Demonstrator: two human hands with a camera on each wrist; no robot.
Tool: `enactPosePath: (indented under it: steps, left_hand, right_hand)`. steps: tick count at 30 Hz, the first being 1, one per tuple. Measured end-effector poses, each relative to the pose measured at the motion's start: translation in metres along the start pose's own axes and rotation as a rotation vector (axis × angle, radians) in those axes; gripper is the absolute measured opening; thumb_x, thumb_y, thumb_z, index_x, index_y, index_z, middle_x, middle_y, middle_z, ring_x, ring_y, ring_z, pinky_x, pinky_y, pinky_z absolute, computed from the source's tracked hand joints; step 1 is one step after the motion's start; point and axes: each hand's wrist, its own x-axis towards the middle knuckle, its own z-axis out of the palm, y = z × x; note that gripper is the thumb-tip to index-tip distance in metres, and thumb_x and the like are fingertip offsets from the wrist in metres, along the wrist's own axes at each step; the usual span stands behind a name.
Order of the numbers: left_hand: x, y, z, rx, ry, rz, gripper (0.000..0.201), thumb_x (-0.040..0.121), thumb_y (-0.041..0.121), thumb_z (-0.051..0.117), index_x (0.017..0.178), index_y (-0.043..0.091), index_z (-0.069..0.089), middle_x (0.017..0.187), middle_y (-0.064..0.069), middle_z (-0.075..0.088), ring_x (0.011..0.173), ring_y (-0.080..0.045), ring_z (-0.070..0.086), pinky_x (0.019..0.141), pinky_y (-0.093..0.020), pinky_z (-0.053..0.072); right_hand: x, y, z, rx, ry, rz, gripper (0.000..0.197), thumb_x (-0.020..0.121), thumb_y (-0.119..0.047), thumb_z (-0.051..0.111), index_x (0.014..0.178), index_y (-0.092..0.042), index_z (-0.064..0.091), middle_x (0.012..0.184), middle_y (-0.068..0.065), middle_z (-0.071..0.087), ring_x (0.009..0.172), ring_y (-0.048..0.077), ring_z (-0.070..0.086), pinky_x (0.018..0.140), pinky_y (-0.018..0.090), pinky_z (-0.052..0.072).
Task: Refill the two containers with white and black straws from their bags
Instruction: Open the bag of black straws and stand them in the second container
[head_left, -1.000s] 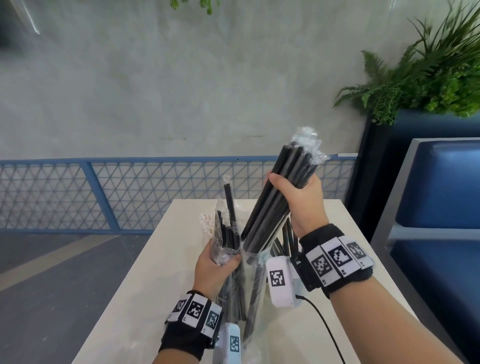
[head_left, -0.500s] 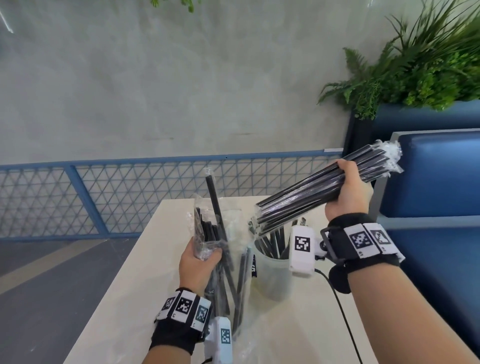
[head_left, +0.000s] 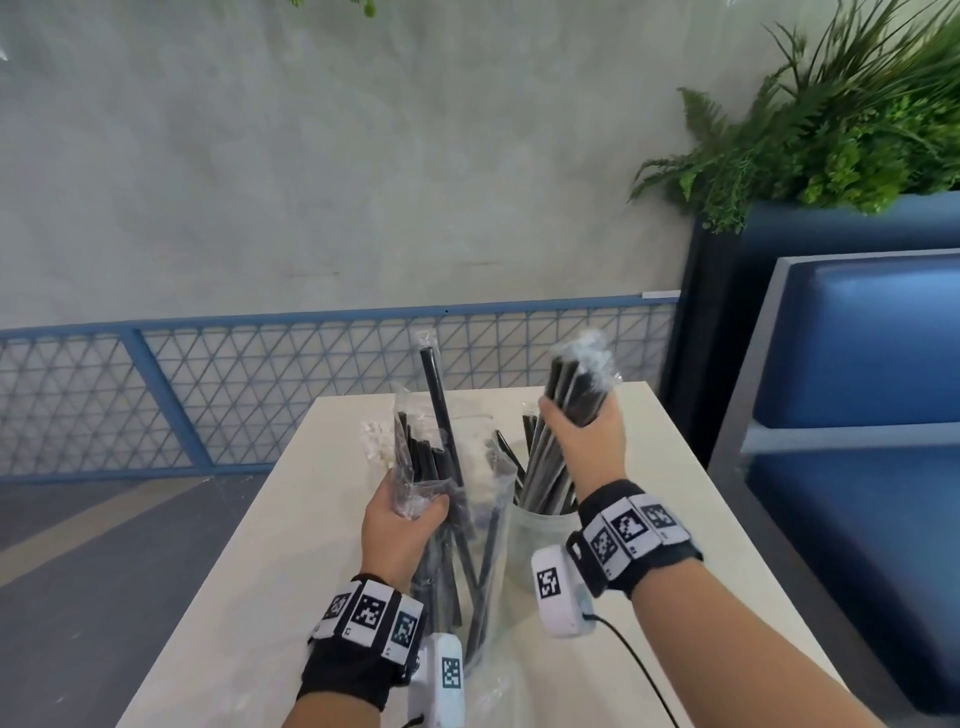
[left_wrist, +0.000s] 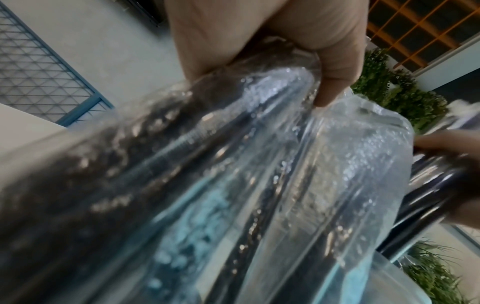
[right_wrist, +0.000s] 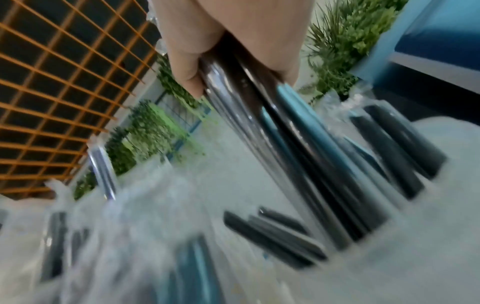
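My left hand (head_left: 402, 525) grips a clear plastic bag (head_left: 470, 499) that stands upright on the table with several black straws (head_left: 441, 410) inside; the left wrist view shows my fingers (left_wrist: 330, 82) curled round the bag (left_wrist: 324, 164). My right hand (head_left: 582, 434) grips a bundle of wrapped black straws (head_left: 574, 389), its lower ends down inside a translucent container (head_left: 530, 545) on the table. In the right wrist view my fingers (right_wrist: 187, 67) wrap that bundle (right_wrist: 272, 133), with other black straws (right_wrist: 275, 232) below it. White straws (head_left: 376, 441) show behind the bag.
The pale table (head_left: 270, 545) stops short of a blue mesh railing (head_left: 208, 384) and a grey wall. A blue cushioned seat (head_left: 857, 415) stands close on the right, with a planter of green plants (head_left: 831, 130) behind it. A cable (head_left: 639, 670) runs from my right wrist.
My right hand swung the straw bundle from a near-level tilt on the right to upright and lowered it into the container. My left hand kept its hold on the bag.
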Motion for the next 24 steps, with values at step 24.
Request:
enactPosePath:
  steps: [24]
  left_hand:
    - [0.000,-0.007,-0.010,-0.070,-0.028,0.078,0.041,0.077,-0.004,0.069,0.108,0.021,0.060,0.103,0.004,0.068,0.095,-0.009,0.065,0.085,-0.027,0.053]
  right_hand:
    - [-0.031,0.006,0.013,-0.405,-0.202,-0.654,0.018,0.090,-0.017,0.052,0.105,-0.012,0.061,0.100,-0.005,0.058,0.088,0.004,0.052,0.083,0.009,0.038]
